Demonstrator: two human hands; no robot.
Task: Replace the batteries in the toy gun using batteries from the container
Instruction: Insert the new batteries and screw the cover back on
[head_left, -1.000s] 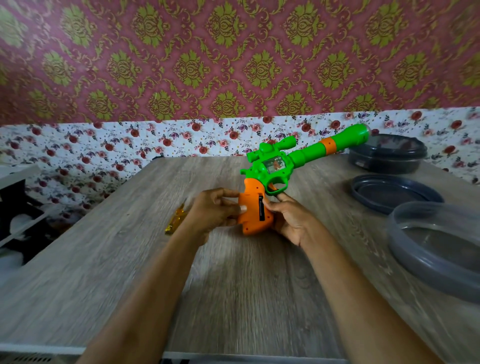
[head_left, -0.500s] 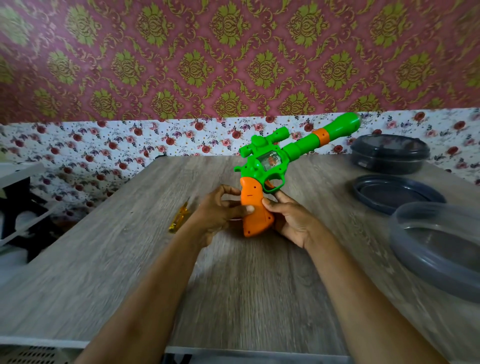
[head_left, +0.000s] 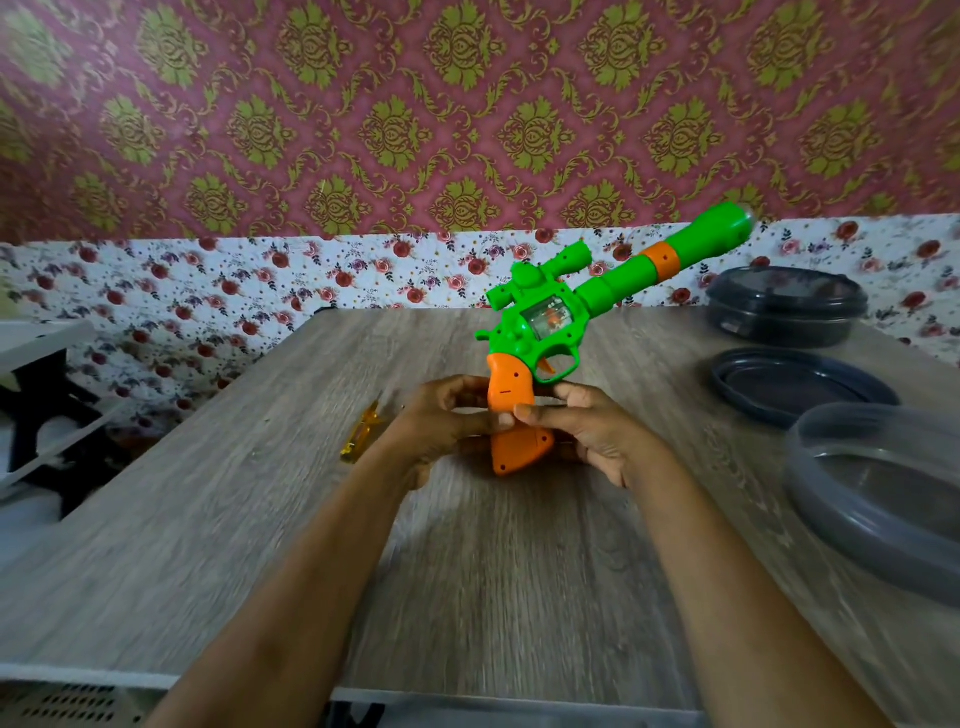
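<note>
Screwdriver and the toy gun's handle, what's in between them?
The left hand, holding the toy gun by its handle, lies between it and the yellow screwdriver; the head view shows this.

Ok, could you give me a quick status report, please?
Left hand and right hand grip green plastic toy gun by orange handle. Yellow screwdriver lies aside. Nothing obstructing.

The right side of the tabletop is taken up by a lidded dark container, a dark lid and a large grey tub. The left side is left open, broken only by a yellow screwdriver near the middle.
</note>
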